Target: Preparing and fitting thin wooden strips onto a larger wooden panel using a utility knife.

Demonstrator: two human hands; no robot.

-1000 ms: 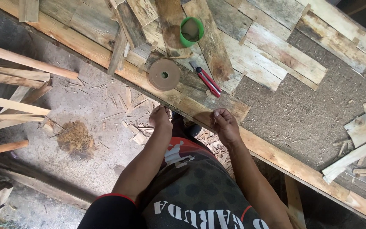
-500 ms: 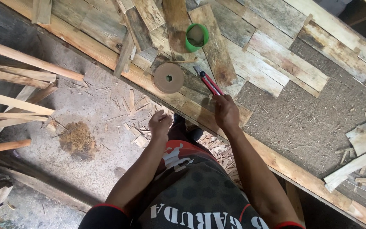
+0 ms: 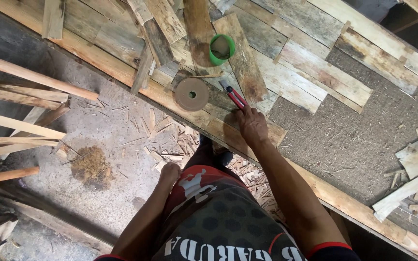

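Panel: a large wooden panel (image 3: pixel 315 72) of patched, mismatched boards lay slantwise across the view, part of it bare coarse fibre backing; its near edge ran just in front of the person's legs.
Floor: the concrete floor (image 3: pixel 107 125) beside the edge was strewn with splinters and offcuts, with a pile of sawdust (image 3: pixel 91 166) and long strips at the left; footing there looked poor, and a slip could have thrown the body onto the edge.
Loose boards: several short boards (image 3: pixel 158 29) lay stacked and uneven near the top; leaning on them might have tipped or slid them.
Right hand: the right hand (image 3: pixel 252 126) was stretched out palm down on the panel, its fingertips at the handle end of the tool; whether they had closed on it could not be told.
Left hand: the left hand (image 3: pixel 169 173) hung low by the thigh, loosely curled, holding nothing.
Tool: a red-handled tool (image 3: pixel 234 96) lay on the boards, touching or just short of the right fingertips; a hasty grab risked pinched skin or a splinter from the rough wood.
Disc: a round brown disc (image 3: pixel 192 94) lay flat just left of the tool and could have been knocked over the edge.
Green roll: a green ring of tape (image 3: pixel 222 49) sat farther up, apart from both hands.
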